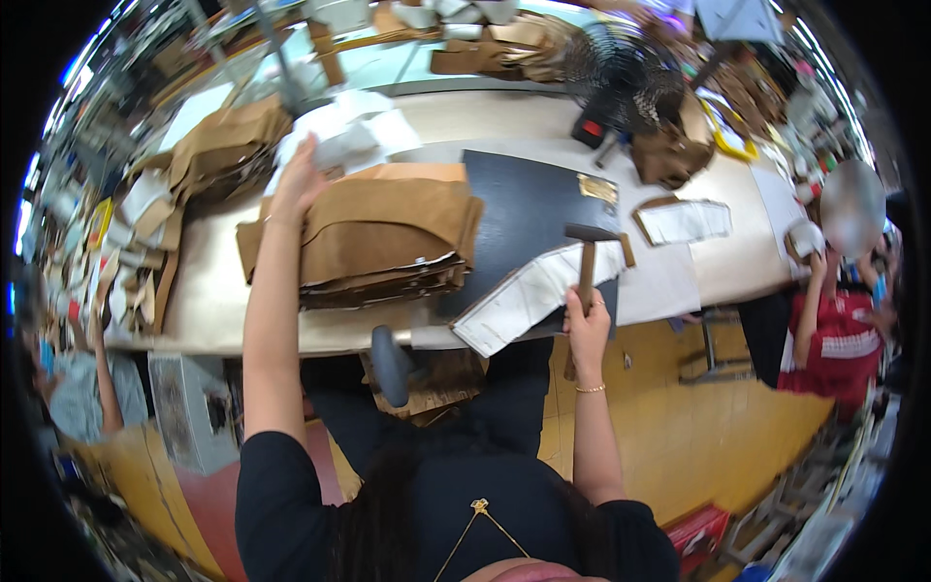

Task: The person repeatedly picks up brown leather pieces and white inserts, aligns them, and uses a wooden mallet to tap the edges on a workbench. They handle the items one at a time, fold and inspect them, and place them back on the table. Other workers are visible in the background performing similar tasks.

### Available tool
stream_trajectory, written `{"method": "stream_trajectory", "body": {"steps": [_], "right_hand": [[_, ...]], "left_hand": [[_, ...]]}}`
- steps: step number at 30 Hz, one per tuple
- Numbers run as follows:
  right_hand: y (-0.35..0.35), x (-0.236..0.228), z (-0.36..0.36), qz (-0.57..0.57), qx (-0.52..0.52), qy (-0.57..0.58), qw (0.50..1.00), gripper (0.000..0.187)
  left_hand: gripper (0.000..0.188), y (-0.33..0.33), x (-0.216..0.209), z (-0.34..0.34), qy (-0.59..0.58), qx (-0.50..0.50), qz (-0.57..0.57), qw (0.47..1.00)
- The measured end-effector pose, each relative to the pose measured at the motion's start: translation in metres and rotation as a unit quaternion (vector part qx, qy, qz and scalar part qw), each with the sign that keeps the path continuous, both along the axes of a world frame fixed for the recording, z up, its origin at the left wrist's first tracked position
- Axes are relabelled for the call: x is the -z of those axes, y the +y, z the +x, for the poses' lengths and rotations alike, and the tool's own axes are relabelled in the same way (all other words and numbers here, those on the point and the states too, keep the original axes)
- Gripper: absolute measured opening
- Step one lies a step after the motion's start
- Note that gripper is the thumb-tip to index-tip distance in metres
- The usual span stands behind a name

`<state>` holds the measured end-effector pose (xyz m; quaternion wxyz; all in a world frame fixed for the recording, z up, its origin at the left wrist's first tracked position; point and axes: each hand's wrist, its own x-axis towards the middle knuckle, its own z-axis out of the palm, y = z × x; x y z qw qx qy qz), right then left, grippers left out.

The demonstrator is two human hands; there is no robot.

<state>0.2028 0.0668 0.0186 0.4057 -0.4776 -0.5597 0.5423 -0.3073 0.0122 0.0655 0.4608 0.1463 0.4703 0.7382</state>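
Closed around the handle of the hammer (587,264), the right hand (588,328) is the nearer one to the white piece (531,297). This piece lies mostly left of the grip, partly on the dark mat (519,209), its long axis rising toward the right, to the hammer's head. Well apart, the left hand (303,179) is near white sheets (378,128); whether it holds something, I cannot tell.

Left arm (272,320) stretches forward, left hand (303,182) blurred, grip unclear; right hand (588,325) curls closed.
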Motion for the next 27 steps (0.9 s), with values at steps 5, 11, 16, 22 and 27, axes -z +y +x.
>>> {"method": "stream_trajectory", "body": {"steps": [5,11,16,22,27], "right_hand": [[0.0,-0.004,0.0,0.001,-0.009,-0.041,0.999,0.021],[-0.001,-0.029,-0.005,-0.002,0.01,-0.007,1.0,0.018],[0.029,-0.123,-0.083,0.144,-0.125,0.006,0.982,0.021],[0.114,-0.13,-0.266,0.328,-0.274,-0.027,0.904,0.021],[0.11,-0.101,-0.344,0.35,-0.418,-0.144,0.826,0.02]], "left_hand": [[0.04,0.004,-0.023,0.03,0.067,-0.076,-0.065,0.993],[0.041,0.015,-0.012,0.032,0.25,-0.053,-0.125,0.959],[0.035,0.018,0.019,0.011,0.23,-0.112,-0.058,0.965],[0.028,0.022,0.012,0.019,0.176,-0.127,0.016,0.976],[0.024,0.019,0.014,0.023,0.154,-0.137,0.01,0.979]]}}
